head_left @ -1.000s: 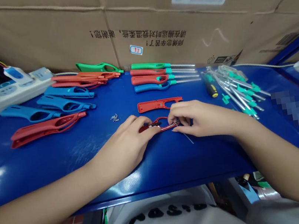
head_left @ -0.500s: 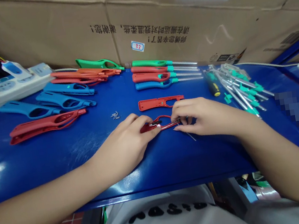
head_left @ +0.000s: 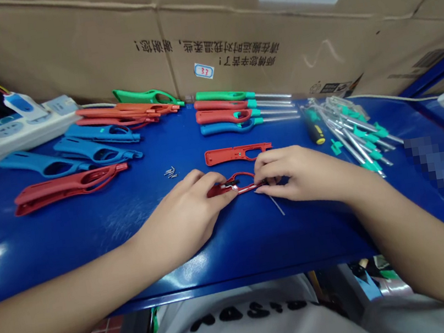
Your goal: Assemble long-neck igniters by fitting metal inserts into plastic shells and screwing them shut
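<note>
A red lighter shell half (head_left: 243, 176) lies open side up on the blue table, with a dark part and a pale wire showing inside. My left hand (head_left: 194, 206) grips its handle end, thumb and fingers closed on it. At the nozzle end my right hand (head_left: 290, 173) is pinched; its fingertips hide what they hold, by a thin wire (head_left: 277, 205) that sticks out below them. Just behind is another red shell half (head_left: 220, 156), inner side up. Small screws (head_left: 170, 172) lie in a little heap left of it.
Blue shells (head_left: 97, 146), red shells (head_left: 70, 186) and a green one (head_left: 144, 95) lie left. Lighters with metal tubes (head_left: 225, 115) lie in a row at the back. Right are loose metal tubes (head_left: 350, 130) and a screwdriver (head_left: 316, 133). A power strip (head_left: 4, 135) stands far left.
My right hand has shifted very slightly along the nozzle end, and the thin wire below it has swung left and hangs steeper. My left hand keeps its grip.
</note>
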Motion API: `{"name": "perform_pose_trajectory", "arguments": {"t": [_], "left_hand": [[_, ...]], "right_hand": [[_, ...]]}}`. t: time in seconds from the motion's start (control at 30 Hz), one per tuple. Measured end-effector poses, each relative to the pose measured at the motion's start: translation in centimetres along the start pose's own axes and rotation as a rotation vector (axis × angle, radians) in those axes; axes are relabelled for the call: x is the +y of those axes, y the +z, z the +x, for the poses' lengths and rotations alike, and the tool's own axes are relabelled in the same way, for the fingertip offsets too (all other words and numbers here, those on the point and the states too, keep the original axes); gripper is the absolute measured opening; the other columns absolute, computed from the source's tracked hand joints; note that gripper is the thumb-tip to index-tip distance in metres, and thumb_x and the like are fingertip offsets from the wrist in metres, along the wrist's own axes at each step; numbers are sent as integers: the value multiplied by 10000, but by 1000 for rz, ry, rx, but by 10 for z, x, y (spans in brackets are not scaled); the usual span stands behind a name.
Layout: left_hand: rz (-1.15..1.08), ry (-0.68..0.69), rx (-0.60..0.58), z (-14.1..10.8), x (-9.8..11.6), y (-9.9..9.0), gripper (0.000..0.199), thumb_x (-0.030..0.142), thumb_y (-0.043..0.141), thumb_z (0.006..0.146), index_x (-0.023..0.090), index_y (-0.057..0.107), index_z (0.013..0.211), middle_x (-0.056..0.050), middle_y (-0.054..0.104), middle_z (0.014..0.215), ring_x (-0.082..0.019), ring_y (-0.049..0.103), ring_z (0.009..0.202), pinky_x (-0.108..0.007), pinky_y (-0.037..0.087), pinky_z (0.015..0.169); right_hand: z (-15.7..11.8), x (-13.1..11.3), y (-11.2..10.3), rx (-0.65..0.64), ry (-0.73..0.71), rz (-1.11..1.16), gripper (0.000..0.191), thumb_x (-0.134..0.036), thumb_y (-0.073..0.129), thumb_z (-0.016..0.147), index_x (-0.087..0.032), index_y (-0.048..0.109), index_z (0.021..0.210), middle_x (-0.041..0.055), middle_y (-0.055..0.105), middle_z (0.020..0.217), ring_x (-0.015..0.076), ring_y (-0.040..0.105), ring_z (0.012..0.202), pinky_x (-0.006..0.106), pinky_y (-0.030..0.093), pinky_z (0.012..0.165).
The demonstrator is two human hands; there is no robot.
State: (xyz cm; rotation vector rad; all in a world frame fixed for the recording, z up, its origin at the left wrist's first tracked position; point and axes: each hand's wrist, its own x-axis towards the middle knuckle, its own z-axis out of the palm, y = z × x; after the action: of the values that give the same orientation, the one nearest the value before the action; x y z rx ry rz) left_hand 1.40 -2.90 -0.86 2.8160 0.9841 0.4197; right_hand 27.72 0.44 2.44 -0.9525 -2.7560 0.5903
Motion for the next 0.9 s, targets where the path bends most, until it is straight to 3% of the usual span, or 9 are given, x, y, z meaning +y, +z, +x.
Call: {"name": "perform_pose_trajectory", "arguments": {"t": [0.2,0.33,0.47,0.57,0.67,0.8,0.9], "left_hand": [[-5,-3,6,1,-1,-1,392,144,463,1003,251,656,1327,-119,626,1220,-274,581,1087,-466,545,917],[-14,8,19,2,-3,-1,389,134,463,998,235,666,1313,-109,639,1248,-277,593,1093,-471,553,925],[-35,18,69,1,-6,2,389,109,475,983,227,675,1295,-100,644,1283,-272,608,1108,-466,562,930],[-49,35,100,2,-8,4,386,95,473,978,210,678,1284,-94,672,1273,-268,625,1117,-457,572,932],[-59,57,115,2,-10,5,381,106,478,980,203,671,1294,-78,698,1270,-258,648,1128,-442,577,953],[-63,59,140,2,-12,7,352,161,481,1000,193,666,1298,-63,706,1289,-249,667,1159,-431,579,983],[-73,60,162,2,-12,8,343,182,472,1014,174,661,1300,-61,708,1290,-230,680,1158,-414,574,1005]], "right_hand": [[0,-2,-3,25,-5,61,129,-269,629,942,-174,715,958,66,696,940,162,632,761,292,497,708],[-3,3,-11,132,67,-41,204,-308,566,973,-195,702,1076,81,715,1058,197,665,886,313,500,775],[-16,21,-36,176,273,-287,215,-290,529,956,-206,714,1026,84,743,1042,250,671,940,346,472,799],[-32,41,-59,188,596,-384,192,-314,569,907,-196,714,951,95,748,934,237,654,795,322,426,682],[-50,58,-75,71,880,-410,167,-309,592,875,-176,689,847,121,738,859,234,620,724,321,385,618],[-65,68,-84,-82,1014,-267,157,-273,613,874,-166,683,782,126,725,801,228,628,730,322,413,645],[-68,68,-84,-120,1064,-236,160,-274,642,854,-176,667,730,107,708,733,214,615,667,325,412,613]]}}
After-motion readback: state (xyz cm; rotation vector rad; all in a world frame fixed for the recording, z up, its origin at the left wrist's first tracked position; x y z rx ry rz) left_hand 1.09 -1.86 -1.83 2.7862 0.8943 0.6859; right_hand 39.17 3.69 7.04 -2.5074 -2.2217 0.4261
